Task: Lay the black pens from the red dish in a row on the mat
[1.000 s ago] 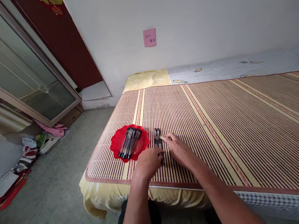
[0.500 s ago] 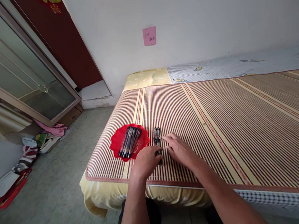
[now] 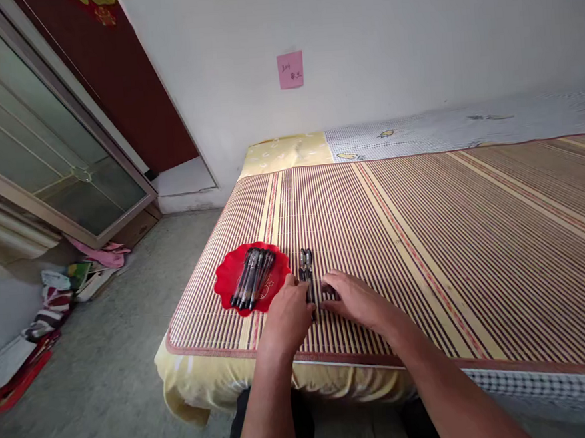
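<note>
Pens (image 3: 306, 265) lay paired, mid-frame; right hand (image 3: 354, 298) had curled back, fingers parted, leaving that side free; left hand (image 3: 287, 314), grip unclear.

Forearms (image 3: 274, 390) extended forward, left hand (image 3: 289, 307) palm down, right hand (image 3: 354, 299) near it, fingers (image 3: 331, 279) bent, thumb apart

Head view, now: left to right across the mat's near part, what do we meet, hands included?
Red scalloped plate → two dark pens lying side by side → right hand. Left hand left out: it overlaps the plate and pens in this picture.
</note>
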{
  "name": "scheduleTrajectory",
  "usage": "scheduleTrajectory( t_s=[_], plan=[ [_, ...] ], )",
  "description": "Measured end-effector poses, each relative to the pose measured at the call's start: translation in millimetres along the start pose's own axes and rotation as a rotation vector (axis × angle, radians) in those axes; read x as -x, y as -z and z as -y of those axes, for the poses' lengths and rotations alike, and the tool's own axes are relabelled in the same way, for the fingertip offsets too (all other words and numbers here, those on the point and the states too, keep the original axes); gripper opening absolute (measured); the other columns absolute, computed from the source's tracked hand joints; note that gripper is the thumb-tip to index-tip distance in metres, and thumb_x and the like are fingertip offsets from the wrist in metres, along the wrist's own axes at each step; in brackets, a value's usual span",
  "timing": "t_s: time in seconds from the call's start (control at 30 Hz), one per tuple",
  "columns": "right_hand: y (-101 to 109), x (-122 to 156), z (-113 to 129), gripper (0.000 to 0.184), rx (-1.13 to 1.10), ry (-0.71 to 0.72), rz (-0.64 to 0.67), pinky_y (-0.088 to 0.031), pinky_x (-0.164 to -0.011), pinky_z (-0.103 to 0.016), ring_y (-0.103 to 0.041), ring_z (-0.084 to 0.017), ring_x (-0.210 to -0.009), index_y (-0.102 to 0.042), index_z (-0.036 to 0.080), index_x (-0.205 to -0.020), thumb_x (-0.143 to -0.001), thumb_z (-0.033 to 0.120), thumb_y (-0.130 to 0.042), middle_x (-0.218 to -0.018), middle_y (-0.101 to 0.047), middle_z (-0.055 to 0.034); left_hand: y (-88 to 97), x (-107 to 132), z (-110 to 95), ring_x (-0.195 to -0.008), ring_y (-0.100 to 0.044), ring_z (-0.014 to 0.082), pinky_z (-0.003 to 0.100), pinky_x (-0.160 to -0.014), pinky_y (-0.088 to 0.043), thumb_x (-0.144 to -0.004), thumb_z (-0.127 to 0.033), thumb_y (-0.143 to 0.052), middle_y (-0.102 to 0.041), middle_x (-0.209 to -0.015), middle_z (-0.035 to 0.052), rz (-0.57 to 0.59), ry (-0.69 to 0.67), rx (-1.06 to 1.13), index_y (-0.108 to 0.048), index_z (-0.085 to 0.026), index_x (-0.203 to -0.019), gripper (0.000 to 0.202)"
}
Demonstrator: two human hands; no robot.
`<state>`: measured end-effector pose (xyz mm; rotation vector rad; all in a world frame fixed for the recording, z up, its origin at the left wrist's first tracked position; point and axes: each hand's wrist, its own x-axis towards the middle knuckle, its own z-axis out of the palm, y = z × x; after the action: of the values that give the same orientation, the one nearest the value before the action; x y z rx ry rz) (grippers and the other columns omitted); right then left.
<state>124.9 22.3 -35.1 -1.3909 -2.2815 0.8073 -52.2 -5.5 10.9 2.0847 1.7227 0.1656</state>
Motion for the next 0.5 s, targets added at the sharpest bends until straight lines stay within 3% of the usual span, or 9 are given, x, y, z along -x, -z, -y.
scheduleTrajectory(
  t_s=[0.17,0.5],
  plan=[
    [-3.6,-2.3,2.5,0.021,-0.052,-0.002,0.060,-0.037,-0.065,-0.028,-0.060,-0.018,-0.078,-0.058,0.019,-0.082,-0.078,0.020,-0.079,-0.087,-0.064,-0.0018,-4.2,-2.9,2.8,-0.110,-0.064,0.0256,0.035,-0.098,-0.048,-0.083,-0.010,-0.060,-0.062,-0.116,0.0110,-0.005,-0.043,0.015,-0.069,-0.018,-0.111,0.030],
    [-3.9,-2.5,4.9,0.021,-0.090,-0.006,0.058,-0.034,-0.063,-0.027,-0.059,-0.018,-0.075,-0.059,0.019,-0.081,-0.075,0.015,-0.078,-0.082,-0.065,-0.0015,-10.3,-6.8,8.7,-0.111,-0.063,0.0257,0.035,-0.099,-0.047,-0.079,-0.005,-0.060,-0.063,-0.114,0.0099,-0.028,-0.076,0.067,-0.070,-0.019,-0.110,0.035]
  ],
)
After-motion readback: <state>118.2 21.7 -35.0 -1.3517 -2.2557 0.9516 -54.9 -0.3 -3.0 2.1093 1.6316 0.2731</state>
